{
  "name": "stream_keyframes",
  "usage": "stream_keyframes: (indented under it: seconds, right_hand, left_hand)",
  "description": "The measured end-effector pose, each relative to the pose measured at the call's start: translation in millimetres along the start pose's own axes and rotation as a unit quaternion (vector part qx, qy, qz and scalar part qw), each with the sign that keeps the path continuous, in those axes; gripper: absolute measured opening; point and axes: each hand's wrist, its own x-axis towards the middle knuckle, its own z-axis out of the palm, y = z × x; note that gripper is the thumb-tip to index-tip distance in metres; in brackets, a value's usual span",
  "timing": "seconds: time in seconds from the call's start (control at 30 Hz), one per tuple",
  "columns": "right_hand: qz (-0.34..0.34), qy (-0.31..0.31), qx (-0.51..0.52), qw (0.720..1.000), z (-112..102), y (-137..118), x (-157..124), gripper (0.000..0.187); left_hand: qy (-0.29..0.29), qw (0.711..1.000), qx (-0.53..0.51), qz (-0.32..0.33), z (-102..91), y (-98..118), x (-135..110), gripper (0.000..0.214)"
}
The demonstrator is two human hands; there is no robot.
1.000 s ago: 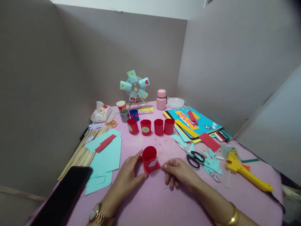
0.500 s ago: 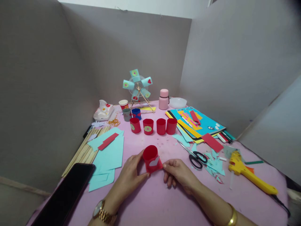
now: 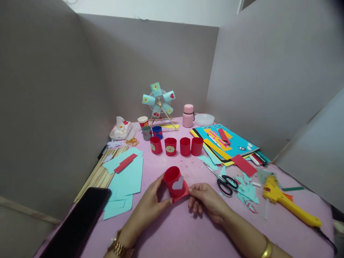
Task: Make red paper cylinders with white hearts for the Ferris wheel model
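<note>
A red paper cup [image 3: 175,181] with a pale heart stuck on its side stands on a red paper square, tilted slightly toward me. My left hand [image 3: 150,206] curls round the cup's left side, thumb at the square's front corner. My right hand [image 3: 206,200] pinches the right corner of the red square between thumb and forefinger, other fingers curled under. Both hands rest on the pink tabletop [image 3: 182,233].
A row of several red paper cups [image 3: 176,146] stands behind. Black scissors [image 3: 225,182], teal scraps and a yellow glue gun [image 3: 288,202] lie right. Teal sheets [image 3: 126,179], wooden sticks and a black phone [image 3: 77,222] lie left. A paper wheel model [image 3: 159,104], pink bottle [image 3: 188,115] and coloured paper stack [image 3: 228,141] sit behind.
The cup has turned so the pale heart now faces me more fully, and it has lifted slightly at the front. Both hands stay at its sides. The camera tilted up a little.
</note>
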Motion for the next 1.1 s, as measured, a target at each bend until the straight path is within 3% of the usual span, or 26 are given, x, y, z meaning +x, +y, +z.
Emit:
stream_keyframes:
  seconds: [0.2,0.5,0.87,1.1]
  right_hand:
    - [0.008,-0.022,0.026,0.999,-5.6,-1.5,1.6,0.036]
    - [0.027,-0.056,0.046,0.997,-11.4,-1.8,0.7,0.037]
    - [0.027,-0.085,0.022,0.996,-8.7,0.7,-0.9,0.038]
    - [0.022,-0.069,0.030,0.997,-11.2,-0.3,1.6,0.040]
  left_hand:
    - [0.024,0.984,-0.161,-0.066,-3.2,0.5,1.8,0.052]
    - [0.011,0.931,-0.324,-0.165,2.9,2.3,-4.1,0.042]
    - [-0.020,0.886,-0.424,-0.187,6.3,0.6,-3.7,0.039]
    - [-0.034,0.865,-0.455,-0.208,9.4,0.7,-3.6,0.037]
